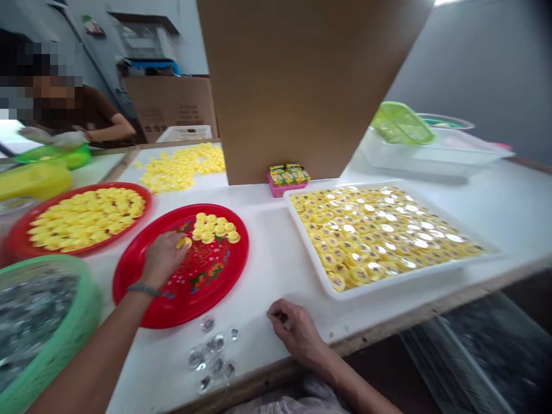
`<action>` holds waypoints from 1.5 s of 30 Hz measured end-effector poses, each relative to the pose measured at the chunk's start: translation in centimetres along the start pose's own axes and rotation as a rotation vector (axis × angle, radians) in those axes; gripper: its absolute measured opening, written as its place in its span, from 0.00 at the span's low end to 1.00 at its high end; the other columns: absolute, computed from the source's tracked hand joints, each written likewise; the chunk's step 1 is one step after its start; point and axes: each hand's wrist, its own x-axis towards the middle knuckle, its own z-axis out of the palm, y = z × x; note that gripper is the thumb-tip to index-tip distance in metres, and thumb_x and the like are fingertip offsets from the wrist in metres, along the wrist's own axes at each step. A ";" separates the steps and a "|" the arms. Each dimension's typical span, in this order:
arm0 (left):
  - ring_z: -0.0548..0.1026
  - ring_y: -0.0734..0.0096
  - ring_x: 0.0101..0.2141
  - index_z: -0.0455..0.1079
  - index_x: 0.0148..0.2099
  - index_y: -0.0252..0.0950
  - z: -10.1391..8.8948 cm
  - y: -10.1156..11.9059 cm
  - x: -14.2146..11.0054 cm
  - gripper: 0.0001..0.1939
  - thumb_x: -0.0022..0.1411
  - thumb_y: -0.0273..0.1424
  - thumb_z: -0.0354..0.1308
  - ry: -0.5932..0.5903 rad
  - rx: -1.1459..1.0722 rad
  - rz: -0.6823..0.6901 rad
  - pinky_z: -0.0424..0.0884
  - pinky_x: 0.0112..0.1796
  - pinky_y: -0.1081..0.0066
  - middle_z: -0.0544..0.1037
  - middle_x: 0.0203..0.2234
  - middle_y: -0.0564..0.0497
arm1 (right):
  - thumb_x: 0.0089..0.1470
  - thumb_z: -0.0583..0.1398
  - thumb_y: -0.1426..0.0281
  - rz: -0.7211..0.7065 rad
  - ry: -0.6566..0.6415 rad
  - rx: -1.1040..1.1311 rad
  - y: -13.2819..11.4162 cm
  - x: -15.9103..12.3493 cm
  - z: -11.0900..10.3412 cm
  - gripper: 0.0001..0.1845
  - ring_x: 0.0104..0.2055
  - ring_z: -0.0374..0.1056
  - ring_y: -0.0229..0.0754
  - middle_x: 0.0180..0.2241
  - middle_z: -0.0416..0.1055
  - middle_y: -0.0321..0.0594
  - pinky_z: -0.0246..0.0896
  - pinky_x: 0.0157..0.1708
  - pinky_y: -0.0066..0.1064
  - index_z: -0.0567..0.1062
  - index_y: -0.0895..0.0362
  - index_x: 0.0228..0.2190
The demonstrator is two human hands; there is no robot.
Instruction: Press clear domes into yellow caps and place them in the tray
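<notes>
Over the red flowered tray (181,310), my left hand (164,259) has its fingers closed on a small round yellow plastic piece (184,242). To the right of it on the same tray sits a cluster of similar yellow pieces (214,227). My right hand (298,333) rests at the table's front edge, thumb and fingers pinched together; whatever they hold, if anything, is hidden. Between the hands, small clear plastic caps (215,362) with dark centres lie loose on the white table. A white tray (310,253) full of yellow pieces with clear tops stands beyond my right hand.
Left of me are a green basket (86,299) of clear caps and a red tray (149,198) of yellow pieces. Loose yellow pieces (181,167) lie behind. A cardboard panel (302,86) stands ahead, a pink basket (288,188) before it. A co-worker (103,115) sits at far left.
</notes>
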 end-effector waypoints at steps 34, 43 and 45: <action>0.75 0.70 0.34 0.76 0.35 0.37 -0.5 17.1 -14.2 0.09 0.53 0.35 0.61 -0.193 -1.348 -0.259 0.69 0.38 0.72 0.80 0.32 0.51 | 0.47 0.65 0.68 0.108 0.224 0.824 -3.5 -0.7 -1.5 0.07 0.29 0.66 0.35 0.26 0.70 0.34 0.62 0.32 0.28 0.73 0.56 0.30; 0.64 0.79 0.23 0.74 0.30 0.32 0.9 15.0 -14.4 0.06 0.50 0.31 0.61 -0.597 -1.479 -0.369 0.61 0.26 0.77 0.72 0.22 0.54 | 0.53 0.60 0.71 -0.320 -0.013 -0.097 -2.5 -2.2 -1.9 0.18 0.42 0.67 0.41 0.41 0.70 0.42 0.63 0.42 0.32 0.70 0.51 0.48; 0.64 0.78 0.23 0.74 0.32 0.32 1.4 14.7 -14.2 0.08 0.51 0.32 0.60 -0.600 -1.453 -0.368 0.61 0.26 0.77 0.73 0.22 0.54 | 0.53 0.60 0.71 -0.295 0.003 -0.155 -2.2 -1.7 -1.5 0.16 0.40 0.68 0.41 0.38 0.70 0.41 0.64 0.40 0.31 0.71 0.52 0.45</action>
